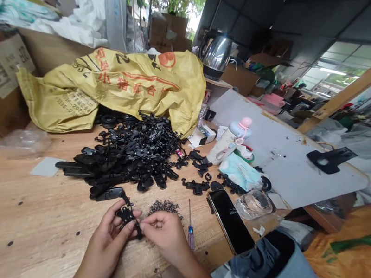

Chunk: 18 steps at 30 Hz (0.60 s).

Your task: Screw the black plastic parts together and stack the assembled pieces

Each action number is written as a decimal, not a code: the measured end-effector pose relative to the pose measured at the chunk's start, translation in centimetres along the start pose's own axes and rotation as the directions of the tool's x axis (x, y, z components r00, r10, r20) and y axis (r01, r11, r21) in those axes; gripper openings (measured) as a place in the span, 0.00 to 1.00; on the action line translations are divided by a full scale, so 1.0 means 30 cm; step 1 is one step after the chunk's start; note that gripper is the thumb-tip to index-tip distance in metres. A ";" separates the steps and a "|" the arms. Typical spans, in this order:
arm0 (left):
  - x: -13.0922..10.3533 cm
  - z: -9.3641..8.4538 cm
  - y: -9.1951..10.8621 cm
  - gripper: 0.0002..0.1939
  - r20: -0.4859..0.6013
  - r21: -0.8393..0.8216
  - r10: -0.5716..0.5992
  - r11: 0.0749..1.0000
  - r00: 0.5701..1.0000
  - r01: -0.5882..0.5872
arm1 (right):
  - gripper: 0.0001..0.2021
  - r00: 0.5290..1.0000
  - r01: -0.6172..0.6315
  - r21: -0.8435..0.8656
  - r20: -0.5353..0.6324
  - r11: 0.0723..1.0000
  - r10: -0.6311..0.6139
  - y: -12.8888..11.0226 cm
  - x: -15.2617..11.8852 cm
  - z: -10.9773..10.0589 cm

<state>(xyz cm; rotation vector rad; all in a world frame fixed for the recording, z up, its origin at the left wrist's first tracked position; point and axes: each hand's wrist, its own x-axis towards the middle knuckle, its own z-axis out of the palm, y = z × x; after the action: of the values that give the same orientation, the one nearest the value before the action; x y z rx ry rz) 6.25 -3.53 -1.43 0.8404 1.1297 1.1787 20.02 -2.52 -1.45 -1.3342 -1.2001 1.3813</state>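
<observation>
My left hand (106,244) is wrapped round a small black plastic part (126,214) with a long thin arm, held just above the table. At that part's right edge, the thumb and forefinger of my right hand (167,237) are pinched together. Whatever sits between those fingertips is too small to make out. Right behind the right hand lies a little heap of tiny dark pieces (164,207). A screwdriver (190,236) with a purple-blue handle rests to the right. Beyond my hands spreads a large pile of black plastic parts (137,150).
A yellow sack (137,84) drapes behind the pile. On the right are a phone (230,221), a clear dish (254,204), a pale bottle (225,140) and a tissue pack (240,171). A cardboard box (0,86) stands left; a kettle (217,55) is at the back.
</observation>
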 end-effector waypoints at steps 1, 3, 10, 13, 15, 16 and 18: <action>0.000 -0.003 -0.008 0.30 -0.001 0.024 0.018 1.000 1.000 -0.018 | 0.06 1.000 0.030 -0.047 -0.005 0.998 -0.031 -0.004 -0.005 0.004; -0.001 -0.009 -0.025 0.29 -0.007 0.088 0.055 0.995 0.998 -0.054 | 0.05 0.983 0.172 -0.240 -0.028 0.955 -0.184 -0.012 -0.021 0.017; -0.005 -0.004 -0.024 0.33 -0.076 0.031 -0.011 0.999 0.997 0.013 | 0.10 0.776 0.484 -0.765 0.151 0.425 -0.612 0.015 -0.074 0.048; -0.004 0.001 0.006 0.36 -0.062 -0.089 -0.125 0.989 0.990 0.119 | 0.09 0.790 0.513 -0.726 0.189 0.458 -0.584 0.014 -0.065 0.022; -0.002 -0.002 0.024 0.37 -0.015 -0.100 -0.191 0.977 0.981 0.189 | 0.09 0.843 0.490 -0.612 0.153 0.621 -0.515 0.000 -0.051 -0.002; 0.000 -0.004 0.032 0.36 0.019 -0.087 -0.223 0.971 0.975 0.224 | 0.08 0.880 0.452 -0.528 0.130 0.719 -0.457 -0.008 -0.044 -0.014; 0.002 -0.010 0.045 0.33 0.097 -0.024 -0.251 0.967 0.963 0.254 | 0.07 0.944 0.330 -0.338 0.120 0.882 -0.307 -0.021 -0.036 -0.033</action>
<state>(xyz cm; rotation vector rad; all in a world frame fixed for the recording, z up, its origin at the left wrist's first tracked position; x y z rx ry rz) 5.62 -3.20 -0.26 0.6930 1.0995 0.9362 21.07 -3.38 -0.59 -1.2632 -1.6899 1.0064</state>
